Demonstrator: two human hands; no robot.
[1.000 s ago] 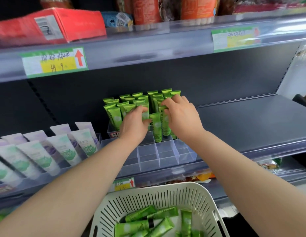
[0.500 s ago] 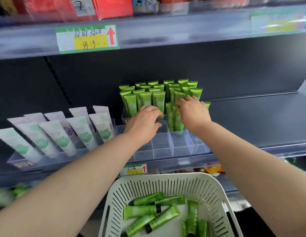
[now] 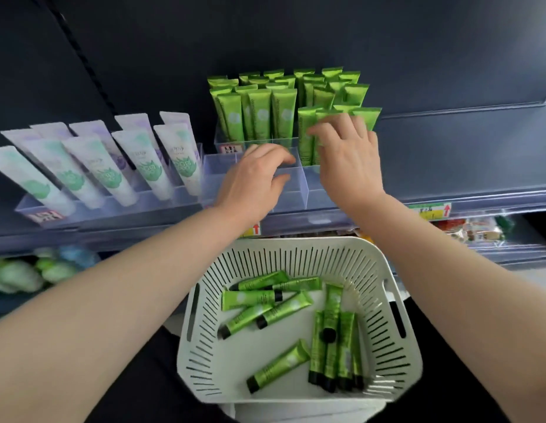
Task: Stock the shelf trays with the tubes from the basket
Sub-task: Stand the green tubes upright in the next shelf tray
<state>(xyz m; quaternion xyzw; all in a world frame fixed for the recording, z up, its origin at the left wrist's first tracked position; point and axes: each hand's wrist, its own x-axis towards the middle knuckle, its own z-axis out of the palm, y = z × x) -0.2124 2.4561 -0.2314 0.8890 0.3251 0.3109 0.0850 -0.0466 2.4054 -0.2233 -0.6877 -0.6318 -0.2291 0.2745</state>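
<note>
Several green tubes [image 3: 259, 117] stand upright in the back compartments of a clear divided tray [image 3: 291, 190] on the shelf. My right hand [image 3: 348, 157] rests its spread fingers against the front-right standing tubes [image 3: 305, 138]. Over the tray's front compartments hovers my left hand [image 3: 253, 181], fingers loosely curled and holding nothing. Below the shelf is a white slotted basket [image 3: 384, 270], in which several more green tubes [image 3: 277, 312] lie loose.
White tubes with green and purple prints [image 3: 107, 169] lean in a clear tray to the left. The dark shelf [image 3: 464, 148] runs on bare to the right of the green tubes. Price labels [image 3: 430, 210] line the shelf edge, and packaged goods [image 3: 476, 230] sit on the shelf below.
My left hand has drawn back from the standing tubes toward the tray's front. The right hand stays at the front-right tubes. The view has tilted down, so more of the basket shows.
</note>
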